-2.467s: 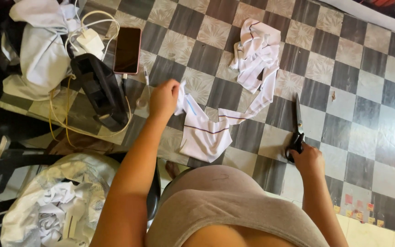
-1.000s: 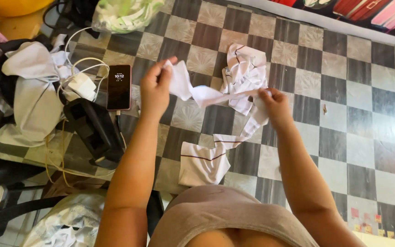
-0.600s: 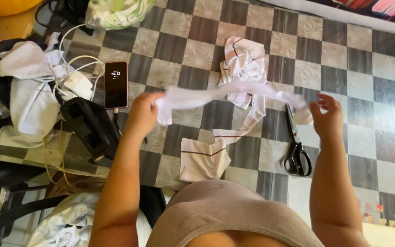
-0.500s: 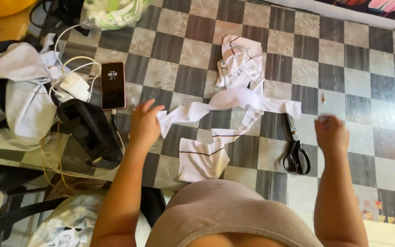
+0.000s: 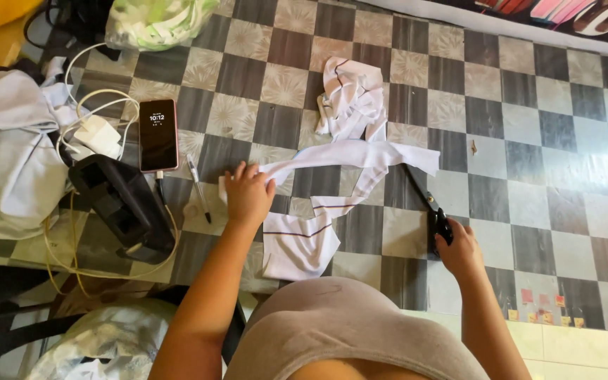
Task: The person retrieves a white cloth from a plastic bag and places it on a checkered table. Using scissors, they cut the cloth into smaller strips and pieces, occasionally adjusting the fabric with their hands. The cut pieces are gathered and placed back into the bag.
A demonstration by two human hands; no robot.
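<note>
A long white fabric strip (image 5: 360, 153) lies flat across the checkered floor. My left hand (image 5: 248, 195) presses down on its left end, fingers spread. My right hand (image 5: 459, 250) grips the black handles of a pair of scissors (image 5: 427, 205) whose blades point up toward the strip's right end. Under the strip lies more white cloth with thin dark stripes: a bunched piece (image 5: 350, 98) farther away and a flat piece (image 5: 300, 243) near my lap.
A phone (image 5: 157, 134) with a lit screen lies to the left, beside a pen (image 5: 198, 188), a white charger with cables (image 5: 96, 134), a black device (image 5: 121, 207) and a pile of pale clothes (image 5: 15, 155). A green-white bag (image 5: 153, 21) sits at the top.
I lowered the stretched strip from the air onto the floor. My left hand now presses its end down, and my right hand let go of it and took hold of the scissors.
</note>
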